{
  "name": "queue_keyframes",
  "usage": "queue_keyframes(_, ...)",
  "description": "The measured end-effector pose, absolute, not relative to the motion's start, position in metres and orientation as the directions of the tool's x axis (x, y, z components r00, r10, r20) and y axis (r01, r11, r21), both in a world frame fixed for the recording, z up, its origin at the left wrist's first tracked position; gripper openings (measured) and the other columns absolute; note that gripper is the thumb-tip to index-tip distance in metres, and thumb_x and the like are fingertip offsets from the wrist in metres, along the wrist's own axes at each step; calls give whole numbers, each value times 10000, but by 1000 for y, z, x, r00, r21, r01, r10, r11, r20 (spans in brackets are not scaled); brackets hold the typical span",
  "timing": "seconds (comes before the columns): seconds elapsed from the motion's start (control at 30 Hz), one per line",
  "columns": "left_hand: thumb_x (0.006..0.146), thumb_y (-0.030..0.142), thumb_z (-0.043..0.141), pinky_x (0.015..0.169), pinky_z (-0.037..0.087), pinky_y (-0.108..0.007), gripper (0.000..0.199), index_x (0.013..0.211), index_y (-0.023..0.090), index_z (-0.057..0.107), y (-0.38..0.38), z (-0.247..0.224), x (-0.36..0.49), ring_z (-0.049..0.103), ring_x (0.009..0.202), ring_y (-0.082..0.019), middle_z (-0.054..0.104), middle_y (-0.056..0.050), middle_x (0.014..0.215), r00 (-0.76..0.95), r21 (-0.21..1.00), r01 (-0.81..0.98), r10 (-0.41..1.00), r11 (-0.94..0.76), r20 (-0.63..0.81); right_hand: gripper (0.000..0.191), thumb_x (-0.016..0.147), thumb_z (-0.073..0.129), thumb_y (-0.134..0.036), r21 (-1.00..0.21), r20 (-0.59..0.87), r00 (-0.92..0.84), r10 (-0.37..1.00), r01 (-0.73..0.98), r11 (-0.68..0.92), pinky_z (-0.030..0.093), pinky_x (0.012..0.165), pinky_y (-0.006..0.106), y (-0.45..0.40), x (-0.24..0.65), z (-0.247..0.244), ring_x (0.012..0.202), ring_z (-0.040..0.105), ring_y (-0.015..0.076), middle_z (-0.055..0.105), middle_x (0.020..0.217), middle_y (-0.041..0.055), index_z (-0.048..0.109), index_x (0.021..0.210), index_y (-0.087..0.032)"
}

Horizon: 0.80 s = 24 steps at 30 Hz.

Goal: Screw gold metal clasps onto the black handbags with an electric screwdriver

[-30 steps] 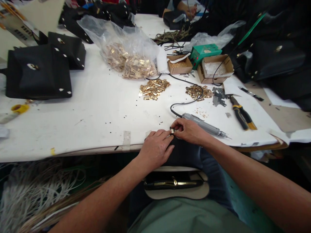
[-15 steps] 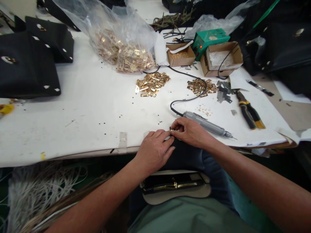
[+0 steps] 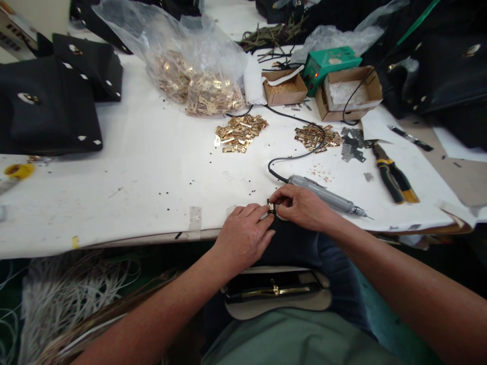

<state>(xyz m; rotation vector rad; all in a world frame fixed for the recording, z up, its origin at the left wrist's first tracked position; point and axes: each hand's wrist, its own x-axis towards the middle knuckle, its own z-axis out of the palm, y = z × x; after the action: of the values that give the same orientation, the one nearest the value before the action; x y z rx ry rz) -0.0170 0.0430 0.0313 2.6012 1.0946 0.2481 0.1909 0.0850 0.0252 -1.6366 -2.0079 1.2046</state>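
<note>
My right hand (image 3: 300,207) pinches a small gold metal fitting (image 3: 271,206) between its fingertips, at the edge of a black leather bag panel (image 3: 291,242) resting in my lap. My left hand (image 3: 243,235) lies on that same edge and holds the black piece from the near side. Just beyond my right hand, a grey electric screwdriver (image 3: 323,195) lies on the white table (image 3: 144,203), not held. Its black cord curls back towards the boxes. My fingers hide most of the fitting.
Loose gold fittings (image 3: 239,133) lie in piles near a plastic bag of more (image 3: 201,86). Nearby are cardboard boxes (image 3: 283,87), a green power unit (image 3: 331,66), yellow-handled pliers (image 3: 393,175), and black bags (image 3: 49,106). Leather strips (image 3: 76,299) hang below the table edge.
My hands stay at the bag edge with the fitting between the fingers. The whole scene shifts slightly in view as my head moves; nothing on the table visibly changes.
</note>
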Motion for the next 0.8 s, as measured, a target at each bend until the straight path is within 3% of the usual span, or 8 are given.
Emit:
queue_keyframes(0.1, 979, 306, 582, 943, 480, -469, 327, 1264, 159, 649, 43, 31, -17, 566, 1205, -291, 656, -120, 1328, 691, 348, 669, 722, -657, 35, 149, 812, 662, -222, -739, -260, -302, 917, 673, 12, 447, 656, 262, 84, 190, 25, 707, 595, 130, 676, 851, 6, 742, 933, -191)
queue_keyframes(0.4, 974, 336, 592, 966, 466, -453, 337, 1257, 159, 639, 51, 35, -18, 567, 1184, -281, 660, -106, 1284, 706, 382, 664, 707, -643, -36, 206, 750, 677, -140, -714, -267, -291, 918, 700, 14, 443, 657, 253, 84, 187, 27, 717, 589, 131, 665, 861, 5, 724, 944, -189)
queue_keyframes(0.57, 973, 352, 596, 921, 470, -447, 309, 1218, 172, 650, 63, 44, -18, 578, 1144, -281, 664, -93, 1204, 756, 335, 639, 645, -692, -110, 189, 749, 662, -137, -666, -266, -282, 922, 745, 36, 418, 650, 261, 86, 183, 28, 723, 575, 141, 659, 864, 16, 718, 921, -189)
queue_keyframes(0.8, 984, 335, 585, 923, 456, -430, 307, 1248, 186, 627, 57, 46, -17, 573, 1156, -270, 647, -88, 1244, 745, 290, 656, 660, -697, -99, 184, 774, 641, -136, -684, -273, -286, 918, 729, 23, 420, 677, 261, 85, 183, 28, 761, 577, 149, 668, 883, 22, 715, 932, -192)
